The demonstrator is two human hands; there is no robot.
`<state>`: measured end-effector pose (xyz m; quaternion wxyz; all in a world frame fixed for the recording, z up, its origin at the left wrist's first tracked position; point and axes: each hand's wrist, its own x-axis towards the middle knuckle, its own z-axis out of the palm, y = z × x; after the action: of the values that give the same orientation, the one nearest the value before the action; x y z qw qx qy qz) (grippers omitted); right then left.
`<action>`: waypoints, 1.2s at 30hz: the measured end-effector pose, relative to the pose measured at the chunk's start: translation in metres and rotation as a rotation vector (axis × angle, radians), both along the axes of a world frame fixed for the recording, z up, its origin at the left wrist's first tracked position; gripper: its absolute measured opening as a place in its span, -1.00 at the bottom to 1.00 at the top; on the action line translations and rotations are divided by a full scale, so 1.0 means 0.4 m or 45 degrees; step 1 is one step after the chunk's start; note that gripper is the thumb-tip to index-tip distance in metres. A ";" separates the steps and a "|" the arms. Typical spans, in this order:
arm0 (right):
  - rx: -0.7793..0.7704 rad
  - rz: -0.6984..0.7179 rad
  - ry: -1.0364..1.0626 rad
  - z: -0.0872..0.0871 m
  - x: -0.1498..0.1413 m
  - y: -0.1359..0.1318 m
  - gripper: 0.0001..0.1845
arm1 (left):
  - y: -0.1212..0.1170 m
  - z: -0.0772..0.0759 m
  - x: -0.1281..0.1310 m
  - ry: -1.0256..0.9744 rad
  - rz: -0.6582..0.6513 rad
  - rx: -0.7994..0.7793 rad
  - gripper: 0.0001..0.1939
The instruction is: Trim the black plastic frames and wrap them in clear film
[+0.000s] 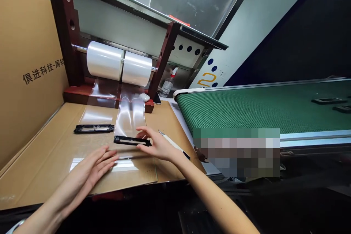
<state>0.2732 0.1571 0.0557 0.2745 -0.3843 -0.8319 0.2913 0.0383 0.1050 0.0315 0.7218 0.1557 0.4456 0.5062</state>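
Black slotted bar [131, 140] is sitting pinched in right hand [160, 146]; left hand [95, 164] is extending flat, fingers slightly apart; clear film strip [130, 117] is lying beyond right hand.

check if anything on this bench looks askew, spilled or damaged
Nothing looks spilled or damaged. Slightly askew: the slim white tool with a dark end lies slantwise on the brown cardboard sheet beside the right hand, out of line with the narrow black rectangular frame in its fingers.

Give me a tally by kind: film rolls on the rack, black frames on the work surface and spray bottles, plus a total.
Film rolls: 2
Black slotted frames: 2
Spray bottle: 1
Total: 5
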 end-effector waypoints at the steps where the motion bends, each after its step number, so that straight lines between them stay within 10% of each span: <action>1: 0.026 -0.003 -0.003 0.003 0.000 0.000 -0.47 | 0.004 0.006 0.008 -0.048 -0.044 -0.014 -0.67; 11: 0.277 -0.028 -0.069 0.001 0.002 0.011 -0.45 | 0.068 0.033 0.067 -0.051 0.086 0.128 -0.84; 25: -0.068 -0.031 0.470 0.036 -0.005 0.026 -0.49 | 0.049 0.037 0.047 0.041 0.145 0.199 -0.76; 36: 0.097 -0.040 0.222 0.034 -0.031 0.015 -0.54 | 0.057 0.037 0.035 0.043 0.125 0.211 -0.83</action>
<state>0.2608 0.1632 0.0692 0.3650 -0.3596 -0.8092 0.2874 0.0521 0.1277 0.0461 0.6731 0.2013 0.4215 0.5734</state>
